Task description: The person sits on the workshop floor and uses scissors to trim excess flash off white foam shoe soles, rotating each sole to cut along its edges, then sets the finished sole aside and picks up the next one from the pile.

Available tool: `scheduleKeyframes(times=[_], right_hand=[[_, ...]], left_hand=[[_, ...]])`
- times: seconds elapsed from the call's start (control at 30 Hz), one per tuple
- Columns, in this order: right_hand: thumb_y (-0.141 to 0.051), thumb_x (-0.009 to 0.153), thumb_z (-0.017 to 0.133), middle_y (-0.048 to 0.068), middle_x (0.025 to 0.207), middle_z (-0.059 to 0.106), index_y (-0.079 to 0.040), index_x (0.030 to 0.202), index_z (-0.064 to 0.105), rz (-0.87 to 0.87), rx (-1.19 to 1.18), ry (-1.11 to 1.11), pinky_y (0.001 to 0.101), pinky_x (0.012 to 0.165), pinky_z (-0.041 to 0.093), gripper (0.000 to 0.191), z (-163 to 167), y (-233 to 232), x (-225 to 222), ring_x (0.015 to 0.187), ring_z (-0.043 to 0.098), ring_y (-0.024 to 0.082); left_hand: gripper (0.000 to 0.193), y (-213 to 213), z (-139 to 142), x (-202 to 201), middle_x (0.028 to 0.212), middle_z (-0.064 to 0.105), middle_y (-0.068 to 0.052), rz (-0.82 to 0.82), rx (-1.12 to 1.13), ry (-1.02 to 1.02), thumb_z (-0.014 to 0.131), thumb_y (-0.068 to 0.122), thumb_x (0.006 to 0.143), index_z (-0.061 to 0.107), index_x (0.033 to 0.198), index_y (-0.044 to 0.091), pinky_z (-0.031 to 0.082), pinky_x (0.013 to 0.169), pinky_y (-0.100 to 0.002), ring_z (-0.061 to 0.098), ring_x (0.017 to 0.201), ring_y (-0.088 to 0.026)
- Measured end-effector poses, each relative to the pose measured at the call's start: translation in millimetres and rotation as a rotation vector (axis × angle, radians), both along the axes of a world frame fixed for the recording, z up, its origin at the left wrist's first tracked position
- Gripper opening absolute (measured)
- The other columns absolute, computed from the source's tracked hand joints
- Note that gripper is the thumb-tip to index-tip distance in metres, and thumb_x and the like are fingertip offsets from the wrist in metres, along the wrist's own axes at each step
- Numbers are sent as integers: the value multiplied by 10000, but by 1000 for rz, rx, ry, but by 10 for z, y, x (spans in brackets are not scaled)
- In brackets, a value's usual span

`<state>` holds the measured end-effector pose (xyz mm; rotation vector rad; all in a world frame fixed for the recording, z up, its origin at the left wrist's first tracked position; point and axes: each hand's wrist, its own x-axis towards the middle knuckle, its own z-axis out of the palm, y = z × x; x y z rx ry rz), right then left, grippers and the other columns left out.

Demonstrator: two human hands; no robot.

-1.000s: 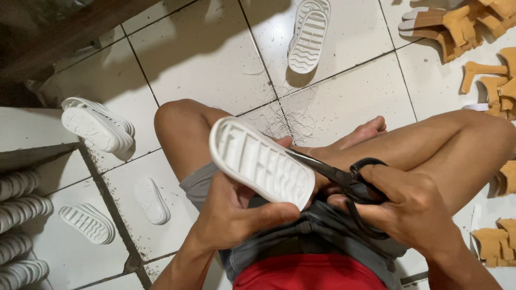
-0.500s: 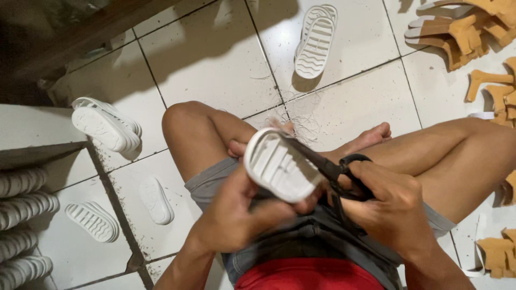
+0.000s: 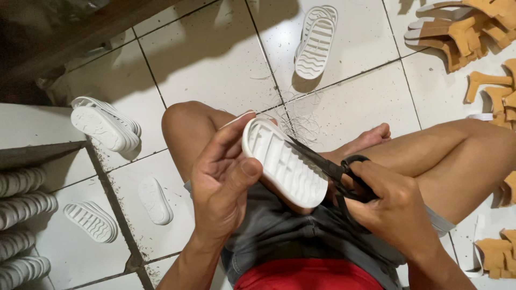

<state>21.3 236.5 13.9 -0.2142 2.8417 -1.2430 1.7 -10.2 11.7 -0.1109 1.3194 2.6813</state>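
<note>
I sit cross-legged on a white tiled floor. My left hand grips a white ribbed shoe sole from its left side, tread facing up, over my lap. My right hand has its fingers through the handles of black scissors. The blades lie along the sole's right edge, near its upper end. A thin white trimmed strip curls off the sole's top by my left fingertips.
White soles lie about: a stack ahead, a pair at left, others near my left knee, rows stacked at the far left edge. Tan shoe parts pile at right. Thread-like trimmings litter the tiles.
My left hand has turned the sole and shifted its grip round to the left side. The scissors stay against the sole's edge. The view has tilted slightly.
</note>
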Motion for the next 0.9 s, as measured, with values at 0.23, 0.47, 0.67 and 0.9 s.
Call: scheduleKeyframes(times=[0.23, 0.47, 0.67, 0.9], right_hand=[[8, 730, 791, 90, 684, 604, 29, 942, 664, -19, 22, -24, 306, 502, 455, 248, -50, 15, 57, 543, 558, 149], [9, 723, 783, 93, 729, 612, 33, 976, 647, 6, -31, 6, 301, 547, 485, 289, -62, -16, 25, 593, 584, 154], [-1, 702, 800, 104, 744, 642, 30, 968, 656, 49, 15, 16, 317, 564, 504, 304, -34, -17, 5, 602, 606, 171], [-40, 729, 830, 98, 721, 648, 35, 958, 659, 58, 47, 20, 318, 534, 490, 296, -12, -14, -29, 566, 603, 179]], left_hand=[[693, 59, 37, 64, 1474, 594, -274, -39, -114, 48, 763, 191, 1014, 441, 1539, -127, 481, 1203, -402, 609, 1362, -283], [694, 89, 18, 110, 1465, 596, -262, -27, -115, 61, 759, 216, 1011, 432, 1523, -119, 480, 1199, -384, 605, 1364, -272], [691, 78, -22, 145, 1418, 621, -243, -12, -159, 56, 764, 201, 1005, 452, 1517, -142, 499, 1161, -358, 628, 1318, -254], [684, 64, -81, 169, 1393, 644, -235, -10, -167, 34, 765, 216, 998, 475, 1506, -138, 510, 1124, -323, 641, 1281, -228]])
